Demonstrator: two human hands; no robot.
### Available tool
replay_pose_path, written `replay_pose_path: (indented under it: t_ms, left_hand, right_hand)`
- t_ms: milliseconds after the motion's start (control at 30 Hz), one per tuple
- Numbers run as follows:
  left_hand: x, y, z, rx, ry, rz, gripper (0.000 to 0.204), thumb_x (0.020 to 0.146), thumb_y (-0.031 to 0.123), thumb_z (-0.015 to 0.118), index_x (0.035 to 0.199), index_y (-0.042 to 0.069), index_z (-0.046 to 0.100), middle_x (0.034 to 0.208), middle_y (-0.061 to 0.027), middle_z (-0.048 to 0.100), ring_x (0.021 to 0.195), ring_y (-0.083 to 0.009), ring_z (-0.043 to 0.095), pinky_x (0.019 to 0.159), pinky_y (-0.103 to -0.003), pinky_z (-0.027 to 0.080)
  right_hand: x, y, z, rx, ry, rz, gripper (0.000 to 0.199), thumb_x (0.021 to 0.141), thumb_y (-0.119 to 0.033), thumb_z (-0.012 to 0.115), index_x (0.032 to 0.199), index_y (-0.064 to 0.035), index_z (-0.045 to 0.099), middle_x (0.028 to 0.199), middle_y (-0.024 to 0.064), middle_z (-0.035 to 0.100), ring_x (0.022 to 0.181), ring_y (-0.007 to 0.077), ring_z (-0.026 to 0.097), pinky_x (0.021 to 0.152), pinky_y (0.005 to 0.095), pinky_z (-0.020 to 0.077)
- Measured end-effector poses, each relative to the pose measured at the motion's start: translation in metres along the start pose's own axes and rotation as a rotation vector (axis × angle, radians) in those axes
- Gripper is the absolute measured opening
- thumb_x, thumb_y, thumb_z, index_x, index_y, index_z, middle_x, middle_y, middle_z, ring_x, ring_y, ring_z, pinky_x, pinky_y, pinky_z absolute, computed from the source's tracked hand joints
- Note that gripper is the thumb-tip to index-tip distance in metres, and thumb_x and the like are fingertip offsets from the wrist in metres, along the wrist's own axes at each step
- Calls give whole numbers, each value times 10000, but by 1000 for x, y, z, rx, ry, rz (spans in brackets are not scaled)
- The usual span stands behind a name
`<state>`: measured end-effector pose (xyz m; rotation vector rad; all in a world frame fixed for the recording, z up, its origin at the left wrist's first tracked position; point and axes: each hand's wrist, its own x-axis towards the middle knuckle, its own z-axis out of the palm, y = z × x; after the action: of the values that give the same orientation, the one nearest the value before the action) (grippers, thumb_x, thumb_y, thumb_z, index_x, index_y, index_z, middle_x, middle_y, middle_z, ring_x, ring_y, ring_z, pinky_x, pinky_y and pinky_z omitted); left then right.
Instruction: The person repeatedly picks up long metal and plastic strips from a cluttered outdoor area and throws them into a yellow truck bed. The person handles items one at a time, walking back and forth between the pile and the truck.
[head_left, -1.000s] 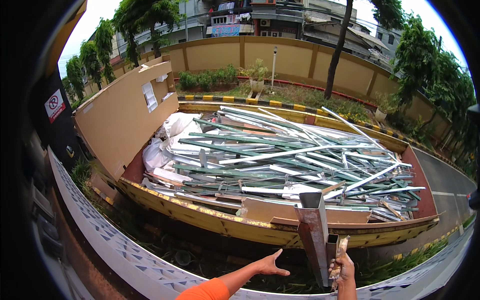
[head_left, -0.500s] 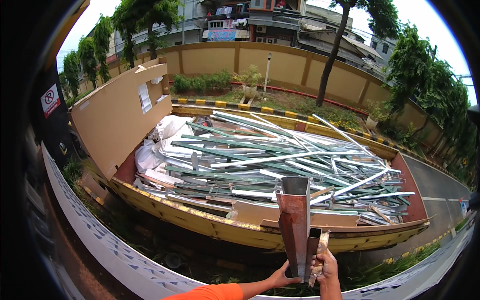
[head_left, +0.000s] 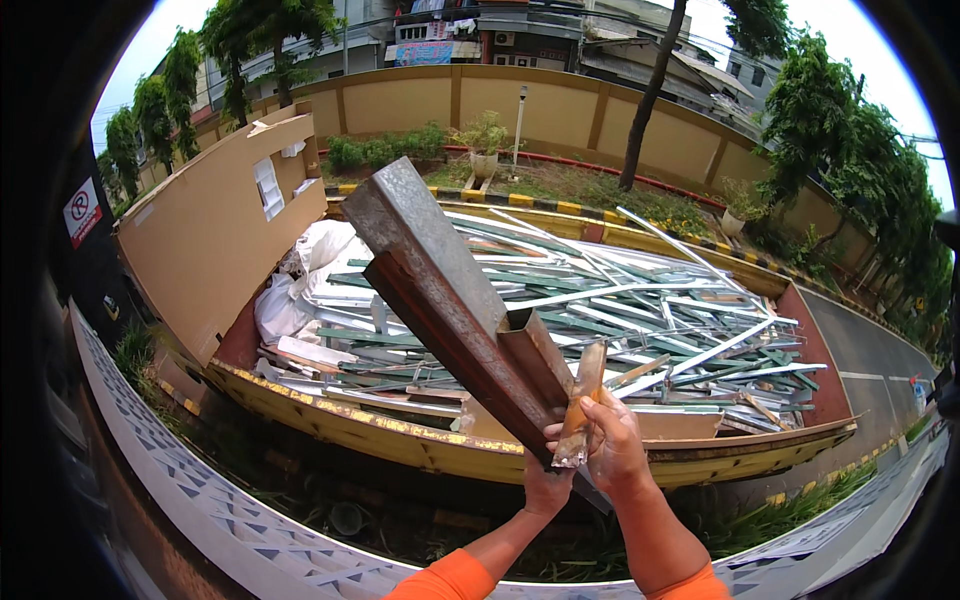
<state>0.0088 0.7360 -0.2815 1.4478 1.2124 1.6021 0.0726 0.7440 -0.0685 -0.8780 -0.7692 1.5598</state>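
both hands grip the lower end of a long rusty metal channel [head_left: 450, 300], which slants up and to the left over the yellow skip [head_left: 400, 432]. left hand [head_left: 545, 490] is closed under the channel's bottom end, fingers wrapped around it. right hand [head_left: 612, 445] is closed too, pinching a small rusty strip [head_left: 578, 405] against the channel's right side. beyond the hands, the skip holds a heap of pale metal strips [head_left: 640, 320], white bags [head_left: 300, 290] at its left end and a big cardboard sheet [head_left: 215, 235] leaning there
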Motion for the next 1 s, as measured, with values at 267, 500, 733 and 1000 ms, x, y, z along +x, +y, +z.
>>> replay_pose_path:
  t_ms: [267, 500, 733, 1000]
  left_hand:
    - [187, 11, 14, -353, 403, 53, 706, 966, 209, 711, 1507, 14, 301, 1419, -162, 468, 1286, -241, 501, 1052, -317, 431]
    - [463, -50, 18, -358, 39, -453, 1444, 717, 718, 790, 1598, 47, -136, 1654, -288, 103, 1512, -380, 251, 1206, -491, 249]
    - [261, -173, 78, 178, -714, -545, 1214, 791, 632, 782, 1577, -73, 183, 1540, -347, 367, 1435, -379, 411, 1154, -383, 362]
    - [-71, -158, 5, 73, -900, -1107, 1090, 845, 621, 738, 1590, 0, 240, 1467, -302, 500, 1333, -342, 542, 1077, -384, 450]
  right_hand:
    - [65, -53, 36, -280, -353, -260, 838, 1008, -523, 574, 1562, 34, 283, 1246, 226, 652, 1023, 233, 695, 833, 321, 597]
    - [-32, 59, -99, -848, -78, 30, 595, 861, -240, 790, 1371, -7, 591, 1039, 100, 734, 891, 161, 696, 821, 314, 561]
    - [-181, 249, -271, -1145, 257, 451, 472, 896, -264, 707, 1297, -25, 637, 949, 198, 741, 795, 260, 724, 726, 396, 570]
    - [-240, 276, -305, -1077, 391, 404, 386, 895, -233, 665, 1225, -34, 668, 845, 188, 740, 789, 295, 736, 718, 415, 574]
